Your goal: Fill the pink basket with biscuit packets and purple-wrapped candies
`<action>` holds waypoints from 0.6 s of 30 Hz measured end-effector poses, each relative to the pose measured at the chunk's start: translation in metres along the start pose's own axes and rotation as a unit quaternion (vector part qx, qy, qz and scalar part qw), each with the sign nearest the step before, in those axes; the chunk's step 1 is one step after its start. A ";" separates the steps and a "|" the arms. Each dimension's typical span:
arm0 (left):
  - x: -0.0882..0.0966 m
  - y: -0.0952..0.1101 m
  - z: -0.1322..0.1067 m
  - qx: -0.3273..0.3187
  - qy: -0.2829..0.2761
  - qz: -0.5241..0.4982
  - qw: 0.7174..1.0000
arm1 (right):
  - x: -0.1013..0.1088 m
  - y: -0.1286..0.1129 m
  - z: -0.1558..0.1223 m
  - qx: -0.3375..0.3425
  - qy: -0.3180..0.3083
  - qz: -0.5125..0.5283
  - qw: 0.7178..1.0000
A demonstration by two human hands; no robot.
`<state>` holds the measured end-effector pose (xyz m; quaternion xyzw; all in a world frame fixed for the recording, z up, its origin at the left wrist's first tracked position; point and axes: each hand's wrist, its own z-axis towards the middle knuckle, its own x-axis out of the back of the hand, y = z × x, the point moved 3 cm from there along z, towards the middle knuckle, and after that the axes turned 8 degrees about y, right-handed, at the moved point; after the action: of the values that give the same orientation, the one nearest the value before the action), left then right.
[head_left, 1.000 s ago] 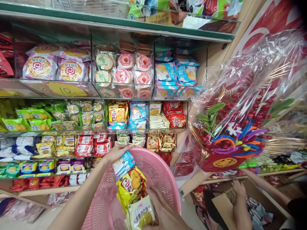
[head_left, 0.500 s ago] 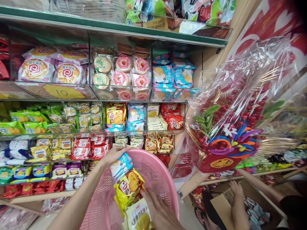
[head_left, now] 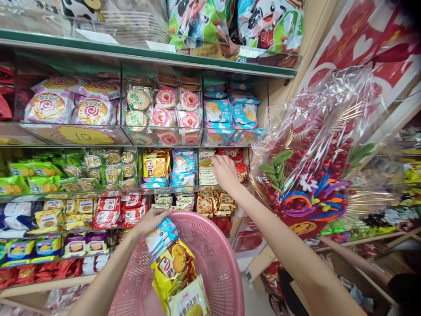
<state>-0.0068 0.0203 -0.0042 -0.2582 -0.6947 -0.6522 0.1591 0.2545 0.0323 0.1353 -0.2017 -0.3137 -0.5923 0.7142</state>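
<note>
My left hand (head_left: 151, 223) is closed over the rim of a pink plastic basket (head_left: 221, 256). Inside the basket lie blue biscuit packets (head_left: 161, 239), yellow-and-orange biscuit packets (head_left: 173, 263) and a cream-coloured biscuit packet (head_left: 189, 300). Up at the shelf, my right hand (head_left: 226, 173) reaches into a compartment with its fingers stretched out. Its fingertips are at a stack of cream biscuit packets (head_left: 205, 171) and look apart, with nothing seen in them. Red packets (head_left: 241, 171) beside that stack are partly covered by this hand.
Clear-fronted shelf compartments hold green packets (head_left: 44, 182), round wrapped biscuits (head_left: 49, 107) and other snacks. A plastic-wrapped decoration with red berries (head_left: 302, 197) juts out at the right. Another person's arm (head_left: 358, 261) and a cardboard box appear at the lower right.
My right hand has left the packets in the basket and moved up to the cream biscuit packets on the shelf. My left hand stays on the basket rim.
</note>
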 end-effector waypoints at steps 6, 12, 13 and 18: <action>0.004 -0.006 -0.002 0.003 0.009 -0.010 1.000 | -0.040 -0.004 0.030 0.013 0.019 -0.041 0.999; 0.008 -0.014 -0.002 -0.001 0.019 -0.006 1.000 | -0.042 -0.003 0.031 0.004 0.033 -0.064 0.997; 0.009 -0.014 -0.002 -0.001 0.016 -0.005 1.000 | -0.041 -0.002 0.031 0.003 0.039 -0.071 0.997; 0.010 -0.011 -0.004 0.006 0.007 -0.011 1.000 | -0.034 -0.002 0.027 0.007 0.042 -0.098 0.994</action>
<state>-0.0215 0.0180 -0.0075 -0.2453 -0.7006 -0.6511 0.1583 0.2433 0.0736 0.1314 -0.1401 -0.3059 -0.6649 0.6669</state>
